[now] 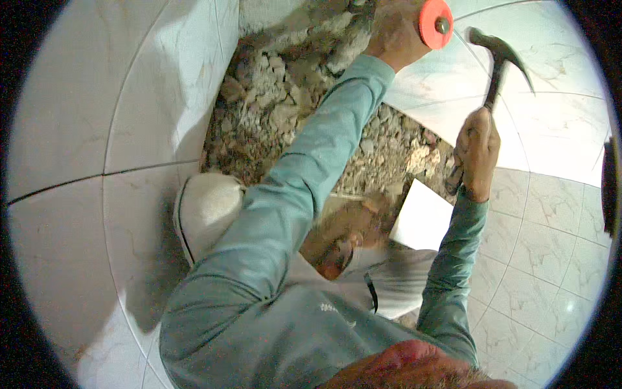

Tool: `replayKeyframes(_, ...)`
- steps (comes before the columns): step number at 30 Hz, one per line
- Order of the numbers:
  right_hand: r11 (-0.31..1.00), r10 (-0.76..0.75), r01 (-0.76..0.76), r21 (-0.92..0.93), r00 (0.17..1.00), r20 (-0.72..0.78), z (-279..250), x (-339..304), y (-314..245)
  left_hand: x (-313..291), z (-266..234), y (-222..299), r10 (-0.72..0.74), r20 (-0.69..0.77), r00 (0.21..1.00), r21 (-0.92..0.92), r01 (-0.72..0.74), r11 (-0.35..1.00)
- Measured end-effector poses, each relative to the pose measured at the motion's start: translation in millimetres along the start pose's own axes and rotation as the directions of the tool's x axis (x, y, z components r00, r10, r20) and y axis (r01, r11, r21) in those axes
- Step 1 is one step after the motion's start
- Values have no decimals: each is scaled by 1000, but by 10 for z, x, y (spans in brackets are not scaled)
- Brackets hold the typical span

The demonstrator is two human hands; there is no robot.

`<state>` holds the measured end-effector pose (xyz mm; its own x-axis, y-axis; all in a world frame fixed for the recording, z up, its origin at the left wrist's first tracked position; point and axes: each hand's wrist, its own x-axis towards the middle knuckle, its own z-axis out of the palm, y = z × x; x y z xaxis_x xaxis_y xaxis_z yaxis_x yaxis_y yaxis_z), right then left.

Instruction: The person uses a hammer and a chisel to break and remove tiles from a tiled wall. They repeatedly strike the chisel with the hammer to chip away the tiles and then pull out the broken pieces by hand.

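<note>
My left hand (398, 37) is closed at the far end of the rubble, around a chisel whose round orange hand guard (428, 24) and metal striking head (442, 25) show beside the fist. Its shaft and tip are hidden behind the hand. To the right, my right hand (478, 146) grips the handle of a claw hammer (497, 55). The hammer is raised, its dark head apart from the chisel and to the right of it. Below both hands lies broken rubble (272, 97) of stones, mortar chunks and dirt.
Large marbled wall tiles (149, 97) rise on the left. Pale tiles (551, 117) border the rubble at the right, with smaller floor tiles (531, 240) nearer. A white tile piece (424, 214) lies by my bare foot (337, 256). A dark object (609, 188) stands at the right edge.
</note>
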<state>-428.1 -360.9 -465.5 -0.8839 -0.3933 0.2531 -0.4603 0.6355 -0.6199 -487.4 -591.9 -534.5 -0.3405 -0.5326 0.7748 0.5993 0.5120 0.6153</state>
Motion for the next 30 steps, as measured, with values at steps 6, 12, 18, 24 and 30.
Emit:
replayKeyframes(6,849,267,-191,493,960,-88,75,-680,-58,-765,134,185,-35,115,993,79,26,997)
replayKeyframes(12,772,289,-266,577,956,54,144,-888,91,-562,142,424,212,150,966,-60,-206,977)
replayKeyframes(18,675,241,-128,726,969,-53,213,-893,-105,-275,-9,215,224,12,975,-103,-221,970)
replayKeyframes(24,710,-6,150,688,978,-206,279,-804,-422,-112,79,-331,330,-49,943,-124,-334,934)
replayKeyframes(30,850,-352,480,217,824,-444,470,-394,-141,-73,14,-163,244,-2,970,-117,-242,963)
